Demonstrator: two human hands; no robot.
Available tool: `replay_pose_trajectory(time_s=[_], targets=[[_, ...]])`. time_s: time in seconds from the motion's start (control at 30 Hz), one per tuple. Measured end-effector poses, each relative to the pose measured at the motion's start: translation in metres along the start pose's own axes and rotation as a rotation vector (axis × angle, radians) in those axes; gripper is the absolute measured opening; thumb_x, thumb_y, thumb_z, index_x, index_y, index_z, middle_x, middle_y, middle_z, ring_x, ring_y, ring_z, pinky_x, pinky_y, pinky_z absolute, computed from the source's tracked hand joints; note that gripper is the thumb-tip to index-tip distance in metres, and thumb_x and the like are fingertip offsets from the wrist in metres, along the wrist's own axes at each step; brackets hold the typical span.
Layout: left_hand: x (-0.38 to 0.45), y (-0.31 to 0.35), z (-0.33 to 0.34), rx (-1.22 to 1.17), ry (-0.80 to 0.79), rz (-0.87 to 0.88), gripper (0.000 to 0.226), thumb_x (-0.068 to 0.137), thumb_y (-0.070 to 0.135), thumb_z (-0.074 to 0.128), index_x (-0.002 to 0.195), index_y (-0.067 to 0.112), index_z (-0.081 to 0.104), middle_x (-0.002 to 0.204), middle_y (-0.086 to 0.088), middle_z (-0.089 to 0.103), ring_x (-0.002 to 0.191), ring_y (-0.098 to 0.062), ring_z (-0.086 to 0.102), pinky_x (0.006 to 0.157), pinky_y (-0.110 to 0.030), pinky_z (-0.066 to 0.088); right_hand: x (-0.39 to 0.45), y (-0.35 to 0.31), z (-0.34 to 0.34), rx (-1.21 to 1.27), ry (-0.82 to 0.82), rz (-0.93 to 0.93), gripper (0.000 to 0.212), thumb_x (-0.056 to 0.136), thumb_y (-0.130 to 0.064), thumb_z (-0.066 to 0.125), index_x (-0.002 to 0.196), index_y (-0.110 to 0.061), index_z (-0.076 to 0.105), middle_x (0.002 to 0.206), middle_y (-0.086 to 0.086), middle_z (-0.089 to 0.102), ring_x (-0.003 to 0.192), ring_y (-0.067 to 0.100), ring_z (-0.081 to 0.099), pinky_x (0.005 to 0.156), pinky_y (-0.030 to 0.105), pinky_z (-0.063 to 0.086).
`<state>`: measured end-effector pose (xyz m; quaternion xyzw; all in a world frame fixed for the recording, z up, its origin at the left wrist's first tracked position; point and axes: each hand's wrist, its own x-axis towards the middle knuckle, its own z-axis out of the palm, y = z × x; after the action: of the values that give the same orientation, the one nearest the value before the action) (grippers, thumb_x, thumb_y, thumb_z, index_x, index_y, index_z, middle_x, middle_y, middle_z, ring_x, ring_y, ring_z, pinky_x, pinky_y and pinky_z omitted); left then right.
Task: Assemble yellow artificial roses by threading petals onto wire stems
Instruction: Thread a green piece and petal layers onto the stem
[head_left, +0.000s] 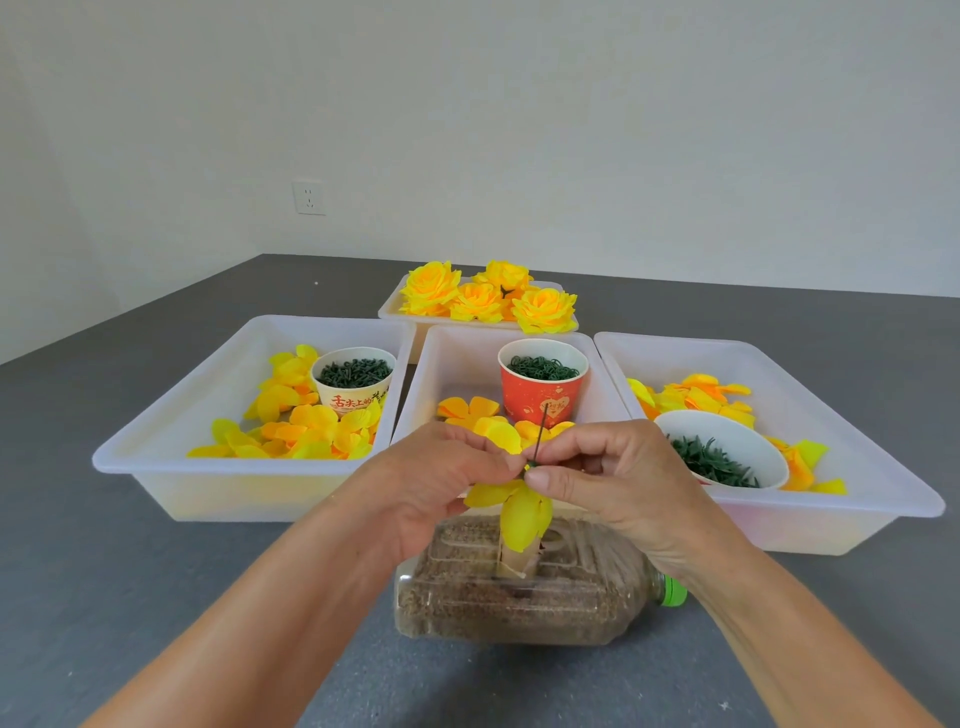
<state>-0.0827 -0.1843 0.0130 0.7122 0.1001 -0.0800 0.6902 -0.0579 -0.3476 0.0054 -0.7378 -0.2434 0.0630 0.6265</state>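
Note:
A thin dark wire stem (541, 428) stands upright above a sand-filled plastic bottle (519, 587) lying on its side. Yellow petals (522, 512) are threaded on the wire and hang below my fingers. My left hand (441, 483) pinches the petals from the left. From the right, my right hand (613, 478) pinches a small green piece on the wire between thumb and forefinger. Several finished yellow roses (483, 296) fill the far white tray (387, 309).
Three white trays sit ahead: the left tray (156, 452) holds loose petals and a cup of green parts (353, 382), the middle tray (441, 364) a red cup (543, 382), the right tray (857, 467) petals and a white bowl of green calyxes (719, 449). Grey tabletop (104, 571) surrounds them.

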Motion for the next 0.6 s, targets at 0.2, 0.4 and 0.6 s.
replay_pose_trajectory(time_s=[0.2, 0.4, 0.6], targets=[[0.004, 0.001, 0.004, 0.05, 0.01, 0.023, 0.021, 0.084, 0.002, 0.062, 0.066, 0.012, 0.062, 0.068, 0.006, 0.063, 0.067, -0.003, 0.056, 0.063, -0.02, 0.034, 0.001, -0.009, 0.002, -0.078, -0.034, 0.02, 0.014, 0.072, 0.003, 0.074, 0.073, -0.01, 0.073, 0.074, 0.006, 0.072, 0.069, 0.009, 0.063, 0.069, 0.024, 0.054], [0.008, 0.0, 0.005, 0.088, 0.073, 0.022, 0.017, 0.08, -0.001, 0.065, 0.096, 0.002, 0.06, 0.111, -0.001, 0.058, 0.104, -0.015, 0.05, 0.088, -0.027, 0.028, 0.003, -0.011, 0.004, -0.173, -0.029, 0.072, 0.012, 0.071, -0.002, 0.077, 0.068, -0.013, 0.072, 0.072, 0.009, 0.069, 0.068, 0.012, 0.06, 0.069, 0.028, 0.052], [0.004, -0.001, 0.006, 0.138, 0.092, 0.034, 0.015, 0.078, -0.003, 0.066, 0.091, 0.003, 0.06, 0.105, 0.001, 0.057, 0.1, -0.011, 0.049, 0.082, -0.024, 0.027, 0.002, -0.008, 0.006, -0.213, -0.021, 0.11, 0.02, 0.069, -0.004, 0.079, 0.063, -0.021, 0.071, 0.066, -0.002, 0.068, 0.063, 0.006, 0.06, 0.067, 0.021, 0.052]])
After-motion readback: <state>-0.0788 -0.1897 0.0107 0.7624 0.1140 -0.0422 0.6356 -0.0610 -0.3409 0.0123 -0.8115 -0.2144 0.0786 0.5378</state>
